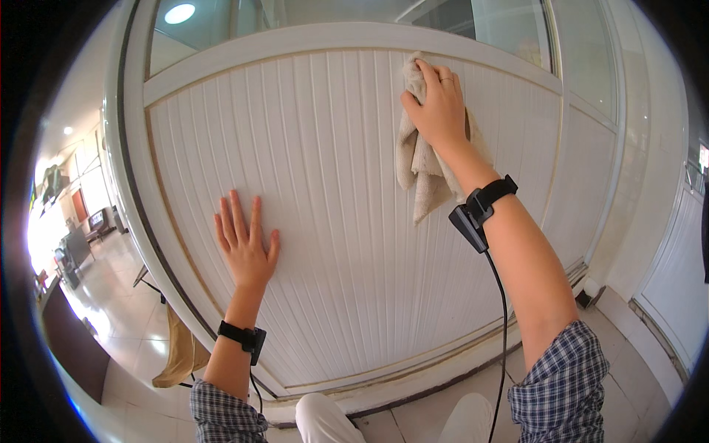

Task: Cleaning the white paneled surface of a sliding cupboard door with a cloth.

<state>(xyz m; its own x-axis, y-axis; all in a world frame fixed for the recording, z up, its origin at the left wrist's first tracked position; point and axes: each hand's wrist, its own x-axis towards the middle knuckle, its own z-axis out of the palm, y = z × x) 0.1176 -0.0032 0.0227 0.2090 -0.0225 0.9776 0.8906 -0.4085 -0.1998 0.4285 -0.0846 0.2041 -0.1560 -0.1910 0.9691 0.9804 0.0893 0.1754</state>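
Note:
A beige cloth (424, 166) is bunched under my right hand (440, 105), which presses it against the upper right part of a white ribbed panel (332, 194). The cloth's loose folds hang down below the fingers and wrist. Lower on the left, my left hand (246, 241) lies against the same panel with its fingers spread and holds nothing. A white frame rail (354, 36) runs along the panel's top edge, with glass above it. Both wrists wear black straps with small devices and cables.
Beyond the frame's left edge, a tan fabric seat (180, 349) stands on the tiled floor (124, 310), near a dark brown piece of furniture (75, 338). A raised sill (421, 382) runs below the panel, close to my knees. Another white panelled door (678, 277) is at the far right.

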